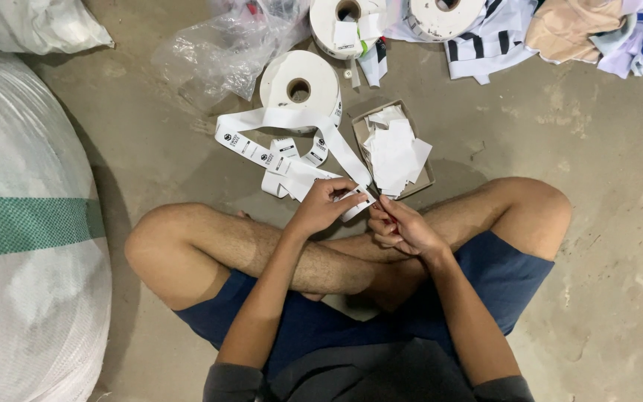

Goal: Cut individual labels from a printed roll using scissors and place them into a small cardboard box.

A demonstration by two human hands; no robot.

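The left hand point(323, 205) pinches the end of the white label strip point(292, 119) just above the knees. The right hand point(403, 227) is closed on a small red-handled tool point(385, 211), I think. Better keep the strip tight and cut straight between labels, near the small box point(396, 152).

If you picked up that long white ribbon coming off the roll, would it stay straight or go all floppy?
Probably floppy: the white ribbon already lies in loose loops on the floor. It looks thin, so likely light. The left hand holds its end with fingertips only, which suggests little weight.
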